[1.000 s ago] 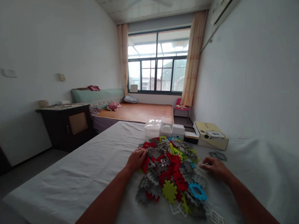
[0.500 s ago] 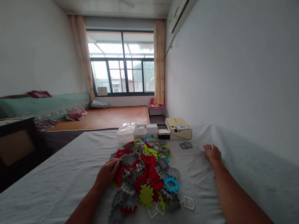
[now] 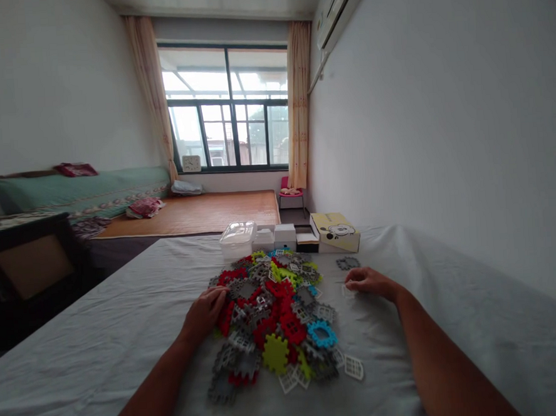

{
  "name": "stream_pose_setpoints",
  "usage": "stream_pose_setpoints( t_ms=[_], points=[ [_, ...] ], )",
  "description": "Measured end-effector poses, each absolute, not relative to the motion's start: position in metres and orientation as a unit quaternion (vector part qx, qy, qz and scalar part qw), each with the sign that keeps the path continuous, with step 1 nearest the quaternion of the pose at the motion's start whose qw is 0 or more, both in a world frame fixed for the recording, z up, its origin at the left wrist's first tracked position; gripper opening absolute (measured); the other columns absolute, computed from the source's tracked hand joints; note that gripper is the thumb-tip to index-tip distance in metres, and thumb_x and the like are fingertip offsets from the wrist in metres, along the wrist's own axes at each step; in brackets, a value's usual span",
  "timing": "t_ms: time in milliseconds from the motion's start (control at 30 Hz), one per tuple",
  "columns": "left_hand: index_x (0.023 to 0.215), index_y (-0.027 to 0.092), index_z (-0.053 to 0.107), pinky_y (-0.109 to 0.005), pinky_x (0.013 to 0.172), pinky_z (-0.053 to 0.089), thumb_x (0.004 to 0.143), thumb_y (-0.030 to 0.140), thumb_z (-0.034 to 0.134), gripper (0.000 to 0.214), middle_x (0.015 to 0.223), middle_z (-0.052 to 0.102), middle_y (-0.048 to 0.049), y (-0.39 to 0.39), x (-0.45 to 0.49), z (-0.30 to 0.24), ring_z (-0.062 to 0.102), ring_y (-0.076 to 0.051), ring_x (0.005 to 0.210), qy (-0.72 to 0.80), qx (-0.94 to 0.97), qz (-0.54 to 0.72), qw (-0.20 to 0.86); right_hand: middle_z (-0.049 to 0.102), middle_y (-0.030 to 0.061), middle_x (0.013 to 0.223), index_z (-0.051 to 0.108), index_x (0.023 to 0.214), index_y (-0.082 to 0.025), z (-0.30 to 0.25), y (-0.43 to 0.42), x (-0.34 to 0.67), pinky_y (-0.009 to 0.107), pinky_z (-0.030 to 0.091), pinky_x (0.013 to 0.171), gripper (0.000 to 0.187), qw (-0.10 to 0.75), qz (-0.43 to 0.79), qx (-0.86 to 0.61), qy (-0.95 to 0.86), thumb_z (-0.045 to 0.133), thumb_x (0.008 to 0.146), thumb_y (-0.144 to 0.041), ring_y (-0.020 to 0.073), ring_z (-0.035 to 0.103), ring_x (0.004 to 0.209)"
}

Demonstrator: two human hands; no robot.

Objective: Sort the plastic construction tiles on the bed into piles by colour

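Surface: a wide surface under a creased white sheet, running from the viewer to the far wall.
Room: a plain white-walled bedroom. There is one large dark-framed window with two pale curtains, one low bed with a woven mat, one dark cabinet at the left, one pink chair under the window, and one air conditioner high on the right wall.
Pile: one heap of toothed interlocking plastic tiles lies mid-sheet between the two forearms. The tiles are red, grey, yellow-green, blue and white, too many to count.
Strays: one grey tile lies apart, to the right of the heap. At least three white lattice pieces lie at the near edge.
Containers: a row of five stands beyond the heap. It holds one clear plastic tub, two white boxes, one dark open box and one yellow box.
Left hand: the left hand lies palm down on the heap's left edge. Its fingers are loosely together and touch red and grey tiles, gripping nothing that shows.
Right hand: the right hand rests on the sheet to the right of the heap. Its fingertips are bunched at one small white piece. I cannot tell whether it is pinched.
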State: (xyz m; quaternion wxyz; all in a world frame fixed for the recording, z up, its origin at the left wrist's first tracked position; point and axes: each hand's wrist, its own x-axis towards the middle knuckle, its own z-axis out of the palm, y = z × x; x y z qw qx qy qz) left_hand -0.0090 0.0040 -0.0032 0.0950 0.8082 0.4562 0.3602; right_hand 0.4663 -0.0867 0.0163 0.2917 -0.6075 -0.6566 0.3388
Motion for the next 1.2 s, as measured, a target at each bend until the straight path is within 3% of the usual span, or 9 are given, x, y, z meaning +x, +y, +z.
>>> stream_pose_setpoints(
  t_ms=[67, 200, 367, 500, 633, 767, 1033, 1200],
  points=[
    [0.097, 0.022, 0.066, -0.033, 0.092, 0.044, 0.085, 0.045, 0.039, 0.037, 0.101, 0.067, -0.0039, 0.004, -0.009, -0.003, 0.059, -0.020, 0.099, 0.455, 0.808, 0.361, 0.095, 0.063, 0.0015, 0.070, 0.066, 0.082, -0.014, 0.018, -0.086, 0.464, 0.023, 0.042, 0.058, 0.041, 0.273, 0.336, -0.608, -0.666, 0.061, 0.065, -0.051, 0.0128, 0.054, 0.062],
    [0.097, 0.022, 0.066, -0.032, 0.092, 0.044, 0.085, 0.044, 0.040, 0.036, 0.101, 0.067, -0.0037, 0.003, -0.008, -0.001, 0.059, -0.019, 0.098, 0.453, 0.810, 0.361, 0.092, 0.066, 0.0038, 0.080, 0.068, 0.083, -0.016, 0.018, -0.083, 0.463, 0.027, 0.044, 0.070, 0.042, 0.317, 0.253, -0.631, -0.661, 0.056, 0.068, -0.053, 0.0169, 0.057, 0.076],
    [0.096, 0.022, 0.066, -0.033, 0.091, 0.044, 0.085, 0.044, 0.039, 0.037, 0.100, 0.067, -0.0039, 0.000, -0.007, 0.001, 0.059, -0.019, 0.097, 0.455, 0.810, 0.358, 0.088, 0.067, 0.0037, 0.085, 0.068, 0.090, -0.018, 0.018, -0.084, 0.456, 0.027, 0.046, 0.072, 0.042, 0.221, 0.320, -0.584, -0.712, 0.068, 0.059, -0.045, 0.0181, 0.059, 0.081],
    [0.095, 0.021, 0.067, -0.032, 0.091, 0.044, 0.086, 0.044, 0.038, 0.038, 0.100, 0.067, -0.0043, 0.000, -0.006, 0.001, 0.059, -0.020, 0.098, 0.456, 0.811, 0.358, 0.080, 0.066, 0.0046, 0.086, 0.068, 0.087, -0.018, 0.012, -0.075, 0.439, 0.030, 0.047, 0.074, 0.032, 0.263, 0.195, -0.613, -0.719, 0.064, 0.065, -0.042, 0.0184, 0.059, 0.080],
    [0.096, 0.022, 0.067, -0.033, 0.092, 0.044, 0.086, 0.044, 0.038, 0.038, 0.100, 0.068, -0.0044, 0.000, -0.006, 0.000, 0.059, -0.020, 0.098, 0.457, 0.811, 0.357, 0.078, 0.061, 0.0084, 0.110, 0.058, 0.112, -0.021, -0.002, -0.059, 0.404, 0.037, 0.043, 0.086, 0.039, 0.336, 0.055, -0.594, -0.728, 0.052, 0.078, -0.038, 0.0218, 0.056, 0.096],
    [0.097, 0.022, 0.067, -0.033, 0.092, 0.043, 0.086, 0.044, 0.038, 0.038, 0.100, 0.067, -0.0046, -0.001, -0.006, 0.000, 0.059, -0.020, 0.099, 0.458, 0.811, 0.355, 0.083, 0.053, 0.0125, 0.125, 0.048, 0.125, -0.017, -0.013, -0.049, 0.376, 0.041, 0.035, 0.096, 0.046, 0.296, -0.003, -0.580, -0.759, 0.048, 0.082, -0.034, 0.0254, 0.044, 0.116],
    [0.096, 0.022, 0.067, -0.033, 0.093, 0.043, 0.085, 0.045, 0.039, 0.038, 0.100, 0.068, -0.0042, -0.001, -0.006, 0.002, 0.059, -0.020, 0.098, 0.456, 0.811, 0.358, 0.085, 0.055, 0.0077, 0.119, 0.058, 0.100, -0.022, -0.005, -0.058, 0.370, 0.039, 0.037, 0.093, 0.027, 0.308, -0.010, -0.587, -0.748, 0.058, 0.074, -0.029, 0.0241, 0.047, 0.110],
    [0.098, 0.020, 0.066, -0.035, 0.094, 0.042, 0.086, 0.044, 0.037, 0.039, 0.101, 0.067, -0.0057, 0.002, -0.007, -0.001, 0.058, -0.020, 0.099, 0.460, 0.814, 0.344, 0.086, 0.060, 0.0081, 0.108, 0.058, 0.098, -0.019, -0.003, -0.061, 0.365, 0.034, 0.040, 0.090, 0.023, 0.330, -0.027, -0.570, -0.752, 0.053, 0.075, -0.024, 0.0208, 0.052, 0.103]
  ],
)
